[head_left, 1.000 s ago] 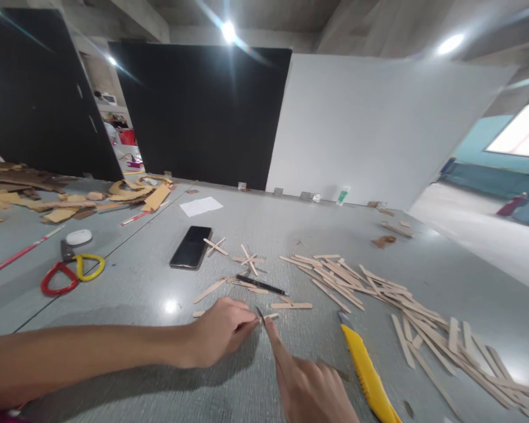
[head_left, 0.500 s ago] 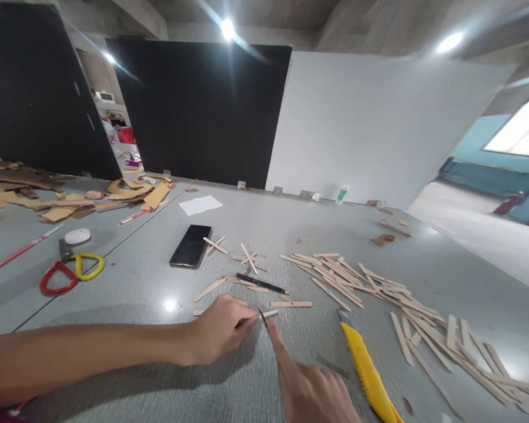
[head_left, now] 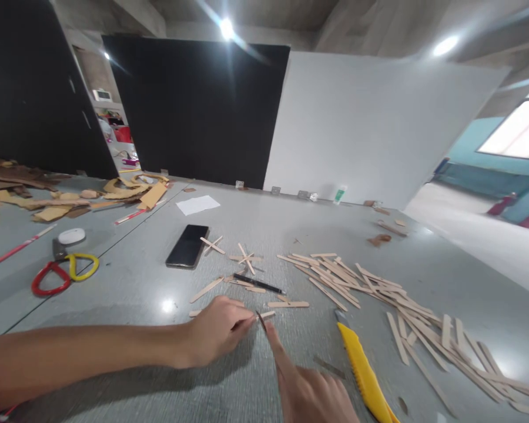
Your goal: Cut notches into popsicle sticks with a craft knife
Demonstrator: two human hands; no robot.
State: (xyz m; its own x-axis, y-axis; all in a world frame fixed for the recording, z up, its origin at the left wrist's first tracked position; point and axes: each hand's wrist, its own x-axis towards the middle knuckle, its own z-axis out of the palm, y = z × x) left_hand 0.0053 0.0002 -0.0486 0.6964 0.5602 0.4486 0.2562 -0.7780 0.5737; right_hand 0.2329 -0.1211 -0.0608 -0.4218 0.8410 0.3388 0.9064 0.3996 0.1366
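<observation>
Between hands [head_left: 220, 330], thin blade [head_left: 261, 321] slants away leftward, crossing wooden stick [head_left: 268, 315].

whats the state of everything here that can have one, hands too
left hand: closed on wooden stick
right hand: closed on thin blade
yellow knife: lying unheld
scissors: unheld; open or shut unclear
phone: screen up, dark
black pen: lying down
white case: seems shut
loose sticks: scattered

Matt, smooth-looking wood sticks [head_left: 288, 304] contrast w/ a streaky, semi-gloss tbl [head_left: 132, 288]; a thin blade [head_left: 261, 321] looks metal, the cutter [head_left: 362, 367] ribbed plastic, the scissor grips [head_left: 72, 267] shiny plastic. Phone scrn [head_left: 188, 247] is glossy & glass-like, paper [head_left: 198, 204] flat matt; blk panel [head_left: 198, 111] dull, wht panel [head_left: 379, 123] smooth, ceiling [head_left: 255, 34] rough & concrete-like.
</observation>
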